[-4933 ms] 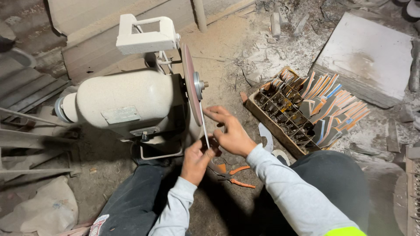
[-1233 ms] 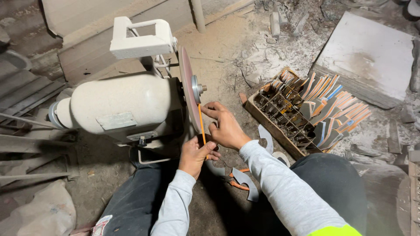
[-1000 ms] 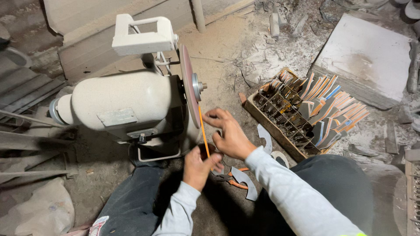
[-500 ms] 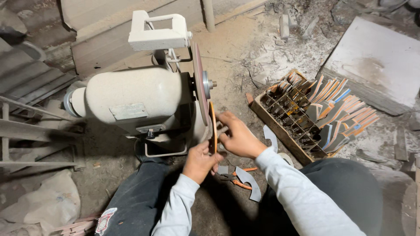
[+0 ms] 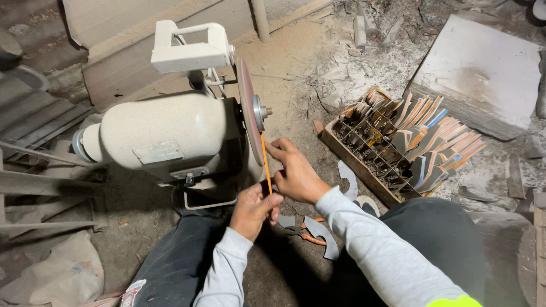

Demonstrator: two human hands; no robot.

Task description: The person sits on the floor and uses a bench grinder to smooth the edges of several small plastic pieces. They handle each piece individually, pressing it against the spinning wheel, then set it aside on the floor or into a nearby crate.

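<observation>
Holding a thin orange-edged blade (image 5: 265, 164) upright against the face of the grinding disc (image 5: 248, 111), edge-on to the camera. Pinching its lower end with the left hand (image 5: 256, 209), fingers closed around it just below the disc. Pressing its upper part toward the disc with the right hand (image 5: 294, 172), fingers curled and closed on the blade from the right side. Standing on the dusty floor (image 5: 296, 62), a cream-coloured grinder (image 5: 165, 136) with a white box (image 5: 190, 48) mounted above the motor housing. Lying on the floor between the knees, just under the hands, pliers (image 5: 304, 235) with orange handles and several curved grey blades (image 5: 321, 234). Sitting to the right of the hands, near but apart, a wooden crate (image 5: 364, 170) divided into compartments and packed with more blades standing on end, orange and blue edges showing. Resting further right, a flat grey slab (image 5: 478, 74). Wearing grey sleeves and dark trousers.
</observation>
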